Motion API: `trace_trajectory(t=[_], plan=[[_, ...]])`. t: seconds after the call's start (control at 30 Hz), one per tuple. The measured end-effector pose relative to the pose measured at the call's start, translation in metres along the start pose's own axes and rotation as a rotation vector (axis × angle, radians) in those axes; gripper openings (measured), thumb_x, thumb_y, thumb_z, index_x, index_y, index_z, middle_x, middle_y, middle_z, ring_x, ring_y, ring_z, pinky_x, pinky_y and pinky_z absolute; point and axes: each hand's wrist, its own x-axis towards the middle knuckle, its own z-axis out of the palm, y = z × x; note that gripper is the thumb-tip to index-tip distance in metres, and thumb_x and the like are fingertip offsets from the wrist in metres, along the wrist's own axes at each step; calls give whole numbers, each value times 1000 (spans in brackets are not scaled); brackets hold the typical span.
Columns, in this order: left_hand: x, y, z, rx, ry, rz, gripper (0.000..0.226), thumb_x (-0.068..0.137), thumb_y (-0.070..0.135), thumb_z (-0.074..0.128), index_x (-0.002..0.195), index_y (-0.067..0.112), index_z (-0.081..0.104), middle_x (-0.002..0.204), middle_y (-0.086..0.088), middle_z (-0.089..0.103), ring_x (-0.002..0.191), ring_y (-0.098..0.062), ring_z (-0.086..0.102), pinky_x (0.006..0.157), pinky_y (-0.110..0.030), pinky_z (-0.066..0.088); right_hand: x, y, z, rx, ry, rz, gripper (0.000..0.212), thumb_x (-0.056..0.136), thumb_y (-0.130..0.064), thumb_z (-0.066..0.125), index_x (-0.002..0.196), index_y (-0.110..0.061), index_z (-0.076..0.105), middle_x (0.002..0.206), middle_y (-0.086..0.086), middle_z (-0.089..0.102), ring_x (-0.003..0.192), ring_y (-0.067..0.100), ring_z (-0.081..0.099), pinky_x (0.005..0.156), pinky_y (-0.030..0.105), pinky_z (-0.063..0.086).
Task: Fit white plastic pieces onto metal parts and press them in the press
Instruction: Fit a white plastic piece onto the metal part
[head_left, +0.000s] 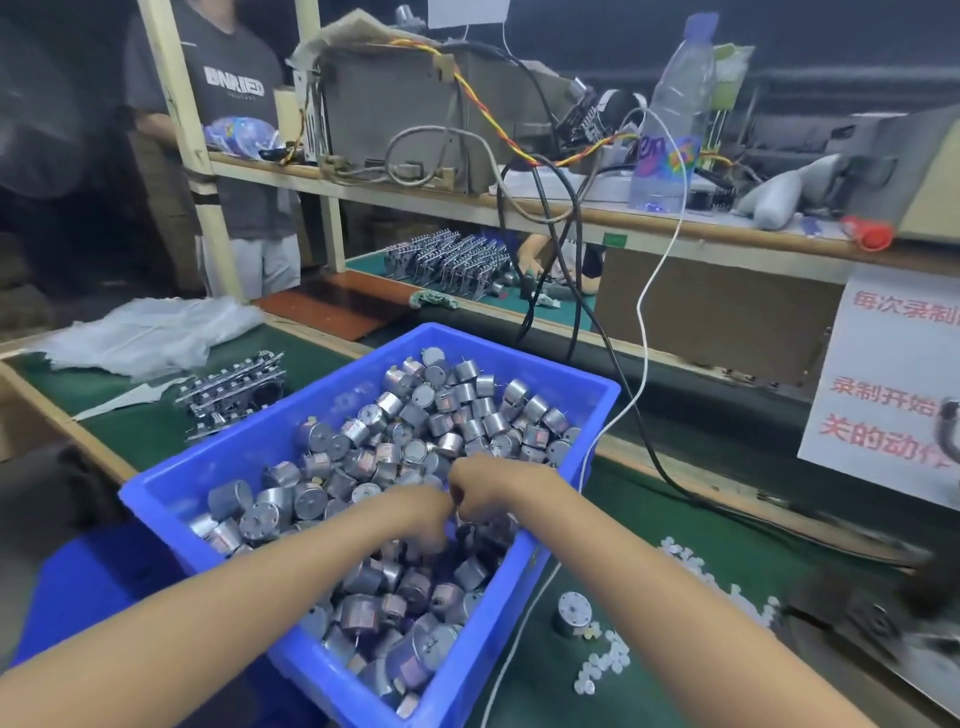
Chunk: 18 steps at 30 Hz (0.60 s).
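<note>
Blue plastic bin (249, 436), heaped shiny metal cylinders (431, 415). Left hand (422, 515), right hand (485, 488) meet over bin, grip unclear. White plastic pieces (605, 662) right of bin.

blue bin (249, 457), silver metal parts (415, 415), green mat (675, 525).

Factory assembly bench: blue bin (249, 457) of metal motors (415, 415), wiring.

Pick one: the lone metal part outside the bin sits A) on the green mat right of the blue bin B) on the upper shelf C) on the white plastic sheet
A: the metal part stands on the green mat right of the blue bin, by white plastic pieces.
</note>
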Motion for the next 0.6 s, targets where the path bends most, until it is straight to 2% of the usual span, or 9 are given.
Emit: trace_trajectory(t=[0.1,0.17,0.2,0.3,0.4,0.53,0.6], plan=[[-8,-11,-19,-298,137,-59,9,86,17,54,87,13,62,97,-11,69,73,-19,61,59,-25,47,-3,0,-4,129,62,-35,22,83,-5,56,104,1,58,98,17,60,84,29,56,67,34,46],[-13,-18,-30,-496,227,-104,18,88,17,53,71,11,56,79,-10,69,61,-16,58,49,-20,45,-7,-1,-5,205,117,-86,29,82,-12,61,109,-1,55,102,15,58,85,25,52,66,31,41],[-16,-21,-34,-610,252,-120,23,89,17,53,67,10,56,71,-9,67,59,-17,59,50,-19,47,-10,-2,-6,242,152,-100,32,82,-16,63,109,-3,52,102,13,57,85,23,50,66,29,38],[-24,-20,-41,-939,348,-124,15,88,15,55,75,8,58,72,-12,66,67,-22,62,69,-29,51,-20,-1,-10,282,337,-137,27,84,-25,65,97,-10,47,94,9,54,81,22,48,63,28,33],[-35,-6,-55,-1202,473,-37,11,86,12,61,78,10,54,67,-8,61,61,-16,61,71,-29,54,-40,6,-16,348,542,-186,22,86,-21,63,97,-7,51,85,1,53,76,17,48,58,25,28],[-45,35,-73,-1265,452,104,10,87,7,60,78,11,55,65,-6,57,54,-8,58,66,-20,53,-79,34,-11,563,751,-180,24,86,-16,64,106,-7,56,81,-9,57,65,-4,50,59,15,34],[-44,61,-79,-1242,460,153,4,85,9,62,84,8,58,74,-9,62,65,-12,62,71,-23,55,-100,51,-4,606,826,-144,23,85,-12,64,107,-11,57,84,-9,60,68,-8,51,62,8,37]])
